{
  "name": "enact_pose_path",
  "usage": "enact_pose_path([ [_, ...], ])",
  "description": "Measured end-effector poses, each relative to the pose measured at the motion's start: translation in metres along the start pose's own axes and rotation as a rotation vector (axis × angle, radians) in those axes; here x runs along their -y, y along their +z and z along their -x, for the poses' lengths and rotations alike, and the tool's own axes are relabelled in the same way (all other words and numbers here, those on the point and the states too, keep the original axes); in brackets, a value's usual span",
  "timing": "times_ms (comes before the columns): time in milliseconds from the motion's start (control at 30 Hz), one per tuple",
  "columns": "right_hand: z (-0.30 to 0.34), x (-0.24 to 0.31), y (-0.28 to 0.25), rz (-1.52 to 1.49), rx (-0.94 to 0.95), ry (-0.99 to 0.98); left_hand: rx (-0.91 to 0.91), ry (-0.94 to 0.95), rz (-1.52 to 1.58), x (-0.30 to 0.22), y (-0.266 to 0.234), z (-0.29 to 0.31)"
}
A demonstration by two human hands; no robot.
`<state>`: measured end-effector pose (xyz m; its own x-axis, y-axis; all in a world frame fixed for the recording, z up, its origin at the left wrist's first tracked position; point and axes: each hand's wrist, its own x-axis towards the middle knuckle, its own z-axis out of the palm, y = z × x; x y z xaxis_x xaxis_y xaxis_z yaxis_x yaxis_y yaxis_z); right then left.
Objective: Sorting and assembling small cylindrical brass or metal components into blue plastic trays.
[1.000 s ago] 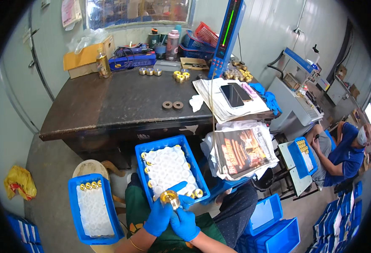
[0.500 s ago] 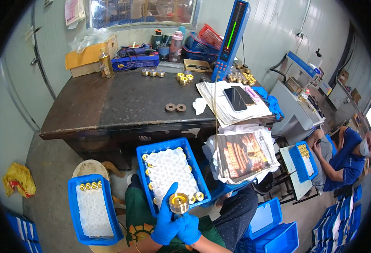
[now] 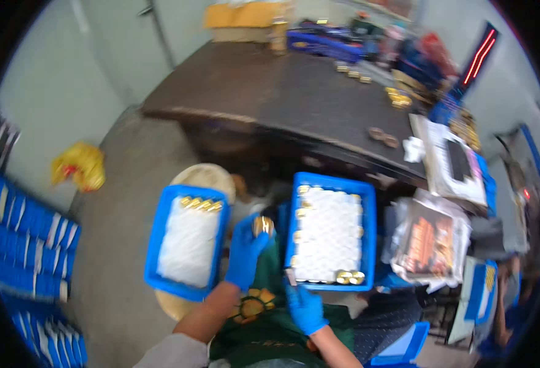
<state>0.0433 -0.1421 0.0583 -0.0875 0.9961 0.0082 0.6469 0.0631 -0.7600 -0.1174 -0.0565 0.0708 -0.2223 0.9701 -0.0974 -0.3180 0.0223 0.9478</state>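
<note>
My left hand [image 3: 246,251], in a blue glove, grips a gold-coloured metal ring [image 3: 262,226] between thumb and fingers, in the gap between two blue trays. My right hand [image 3: 307,308], gloved alike, is at the near edge of the right blue tray [image 3: 370,239]. Its fingers close round a small greyish piece [image 3: 291,276], too blurred to name. White plastic sleeves [image 3: 328,236] fill that tray, with gold rings [image 3: 349,278] at its near right corner. The left blue tray [image 3: 152,260] has a row of gold rings [image 3: 200,203] along its far end.
The left tray rests on a round stool [image 3: 207,175]. A dark desk [image 3: 239,92] ahead bears gold parts [image 3: 399,97], two brown rings [image 3: 383,137] and a lit column gauge [image 3: 479,55]. Newspapers [image 3: 430,245] are piled right. Stacked blue trays [image 3: 28,245] stand left; a person sits far right.
The view has swung left. My hands, together before, have parted: the left carries the ring toward the left tray, the right is by the right tray. The gauge's light went from green to red.
</note>
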Motion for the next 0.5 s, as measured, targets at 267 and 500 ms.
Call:
enact_pose_path([
  [267, -0.003, -0.005, -0.005, -0.355, 0.084, 0.254, -0.948, 0.334, -0.509, 0.034, -0.239, -0.116],
  [500, 0.011, -0.001, -0.004, -0.398, 0.186, 0.287, -1.188, 0.286, -0.514, 0.064, -0.246, -0.154],
])
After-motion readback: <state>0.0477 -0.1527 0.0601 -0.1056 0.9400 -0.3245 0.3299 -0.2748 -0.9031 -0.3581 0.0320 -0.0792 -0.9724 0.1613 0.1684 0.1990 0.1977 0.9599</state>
